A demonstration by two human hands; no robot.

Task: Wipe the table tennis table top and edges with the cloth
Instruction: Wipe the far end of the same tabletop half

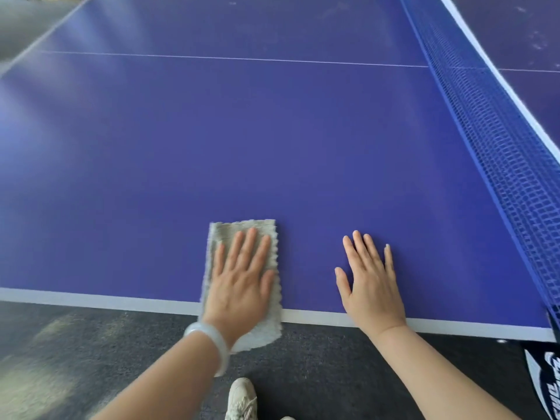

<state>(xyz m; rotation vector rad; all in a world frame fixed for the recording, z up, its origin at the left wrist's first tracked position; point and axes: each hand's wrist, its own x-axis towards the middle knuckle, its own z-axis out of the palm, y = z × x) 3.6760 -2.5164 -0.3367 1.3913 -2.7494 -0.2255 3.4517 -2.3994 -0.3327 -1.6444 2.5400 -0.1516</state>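
Observation:
The blue table tennis table top (242, 140) fills most of the view, with a white line along its near edge (91, 300). A grey folded cloth (218, 234) lies at that near edge, its lower end hanging past the edge. My left hand (242, 280) presses flat on the cloth with straight fingers. My right hand (371, 283) rests flat on the bare table top to the right of the cloth, fingers straight, holding nothing.
The blue net (491, 137) with a white top band runs along the right side, and the other half of the table (515, 31) lies beyond it. Dark floor (91, 359) and my light shoe (241, 400) show below the edge. A dark printed item (545, 377) sits at lower right.

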